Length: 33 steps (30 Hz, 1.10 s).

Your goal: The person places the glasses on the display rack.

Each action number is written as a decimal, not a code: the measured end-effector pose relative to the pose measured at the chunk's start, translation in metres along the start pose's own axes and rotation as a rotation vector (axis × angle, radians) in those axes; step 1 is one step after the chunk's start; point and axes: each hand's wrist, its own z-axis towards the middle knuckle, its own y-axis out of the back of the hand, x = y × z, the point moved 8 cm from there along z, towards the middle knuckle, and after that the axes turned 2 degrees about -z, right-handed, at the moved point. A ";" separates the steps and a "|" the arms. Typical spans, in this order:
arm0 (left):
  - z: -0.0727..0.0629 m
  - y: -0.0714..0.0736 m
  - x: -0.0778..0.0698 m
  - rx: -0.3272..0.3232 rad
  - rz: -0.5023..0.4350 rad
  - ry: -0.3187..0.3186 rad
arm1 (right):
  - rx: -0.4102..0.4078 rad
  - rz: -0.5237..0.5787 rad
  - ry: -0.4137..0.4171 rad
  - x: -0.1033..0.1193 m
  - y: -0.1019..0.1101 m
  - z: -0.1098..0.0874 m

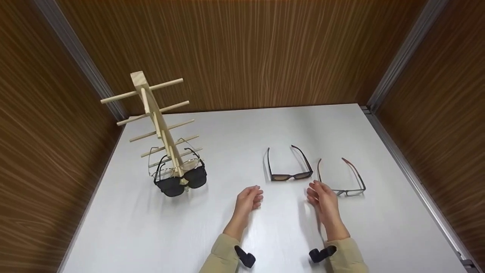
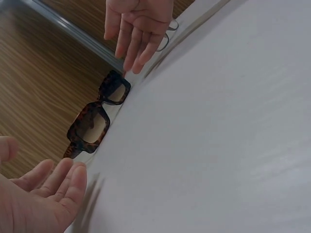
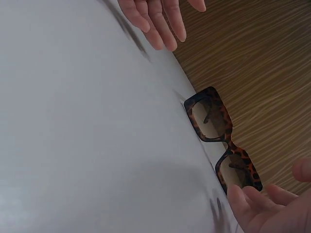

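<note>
Tortoiseshell sunglasses [image 1: 291,177] with brown lenses lie unfolded on the table, temples pointing away; both wrist views show their front, including the lens frame [image 3: 209,116]. My left hand [image 1: 247,201] is held nearer than the sunglasses and to their left, fingers relaxed, holding nothing. On the other side my right hand [image 1: 325,201] hovers with loosely bent fingers, also holding nothing. It partly hides clear-lensed eyeglasses [image 1: 355,192] with reddish-brown temples, which lie unfolded at the right. In the left wrist view, my left fingers [image 2: 68,187] appear below the sunglasses, apart from them.
A wooden eyewear rack [image 1: 155,110] with several pegs stands on the left. Black sunglasses [image 1: 171,186] and thin metal-framed eyeglasses [image 1: 190,163] hang low on it. Wood-grain panels [image 1: 242,53] enclose the white table [image 1: 235,132] at the back and sides.
</note>
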 end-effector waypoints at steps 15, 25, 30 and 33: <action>0.019 -0.020 -0.007 -0.004 0.046 -0.058 | 0.022 -0.024 -0.006 0.006 -0.010 0.013; 0.033 -0.030 -0.014 -0.037 -0.038 -0.121 | 0.013 -0.026 0.016 0.009 -0.016 0.025; 0.040 -0.037 -0.014 -0.027 -0.045 -0.108 | 0.019 -0.028 0.024 0.011 -0.018 0.028; 0.044 -0.040 -0.012 -0.031 -0.038 -0.086 | 0.030 -0.026 0.015 0.011 -0.020 0.029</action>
